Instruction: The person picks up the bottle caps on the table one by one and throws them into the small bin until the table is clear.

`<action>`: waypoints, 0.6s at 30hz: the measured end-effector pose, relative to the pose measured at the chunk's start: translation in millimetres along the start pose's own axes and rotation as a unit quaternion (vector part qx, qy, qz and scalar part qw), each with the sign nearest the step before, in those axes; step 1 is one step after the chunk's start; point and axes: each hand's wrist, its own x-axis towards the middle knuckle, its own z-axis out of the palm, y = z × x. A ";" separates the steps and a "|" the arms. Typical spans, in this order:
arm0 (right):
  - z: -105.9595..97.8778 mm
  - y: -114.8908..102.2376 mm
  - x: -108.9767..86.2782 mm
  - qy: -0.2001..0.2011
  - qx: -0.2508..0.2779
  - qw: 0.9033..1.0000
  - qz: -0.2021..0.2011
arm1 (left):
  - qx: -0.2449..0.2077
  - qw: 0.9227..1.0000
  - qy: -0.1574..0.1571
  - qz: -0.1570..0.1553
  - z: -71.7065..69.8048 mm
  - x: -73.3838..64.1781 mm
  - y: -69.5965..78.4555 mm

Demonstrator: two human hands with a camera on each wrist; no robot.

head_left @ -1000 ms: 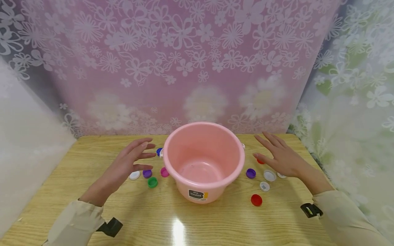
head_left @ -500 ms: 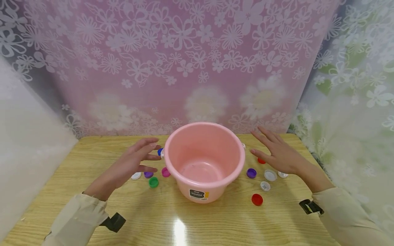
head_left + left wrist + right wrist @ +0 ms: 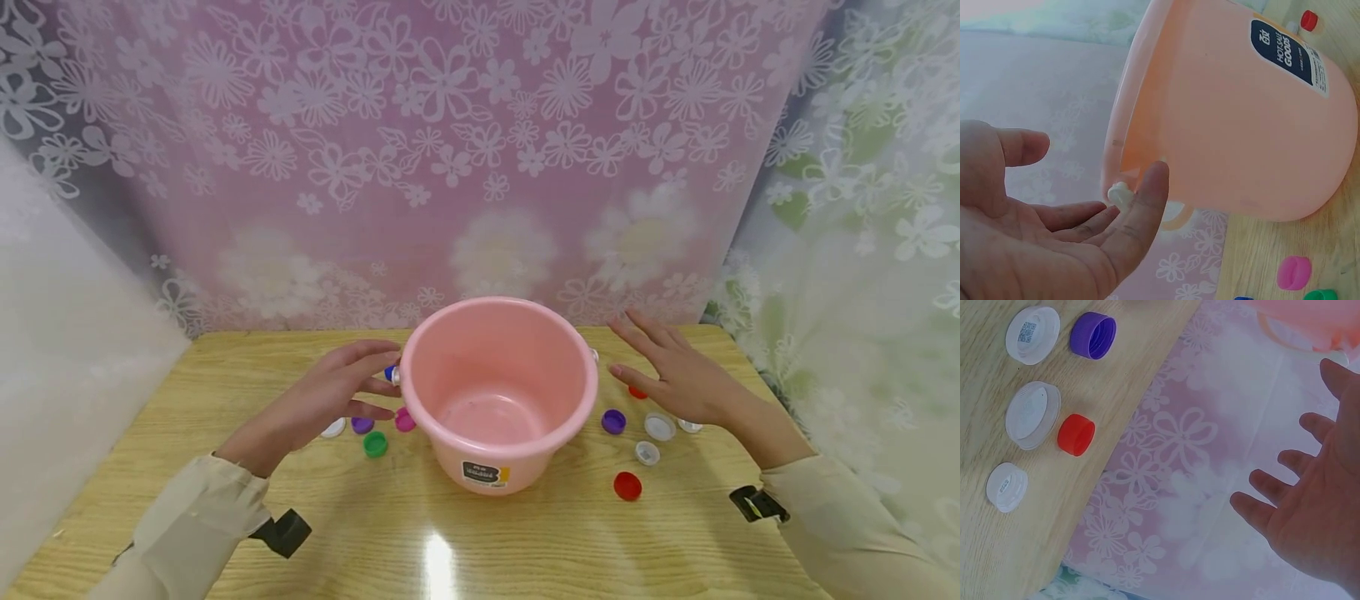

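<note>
A pink plastic bucket with a dark label stands upright on the wooden table, a white handle knob at its side rim. My left hand is at the bucket's left side, fingers spread and fingertips right by that knob. In the left wrist view the palm faces the bucket, with the thumb held apart. On the other side my right hand hovers over the table with spread fingers, holding nothing, a short gap from the bucket's rim. The right wrist view shows its fingers relaxed and extended.
Bottle caps lie on both sides of the bucket. To the left are green, magenta, purple, blue and white ones. To the right are a red cap, a purple cap and several white ones. A flowered curtain hangs behind the table.
My left hand has moved right, up to the bucket's side. The right hand has shifted slightly left toward the bucket. Bucket and caps stay in place on the table.
</note>
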 end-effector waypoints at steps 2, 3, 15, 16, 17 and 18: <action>1.0 0.4 -0.3 -0.001 0.001 1.000 -0.001 | -0.011 1.000 -0.002 -0.008 1.3 2.8 0.1; 1.6 0.7 -0.4 -0.001 0.002 1.000 -0.001 | -0.015 1.000 -0.002 -0.011 2.0 4.2 0.2; 6.3 4.3 -3.3 -0.006 0.007 1.000 -0.002 | -0.016 0.996 0.065 -0.054 14.8 23.2 -3.2; 6.3 4.6 -3.6 -0.006 0.008 1.000 -0.001 | -0.020 0.996 0.067 -0.061 15.5 24.3 -2.9; 6.2 4.9 -3.8 -0.007 0.009 1.000 -0.001 | -0.026 0.995 0.071 -0.068 16.2 25.2 -2.7; 6.1 5.5 -4.1 -0.007 0.010 1.000 -0.001 | -0.032 0.994 0.073 -0.073 16.8 25.9 -2.5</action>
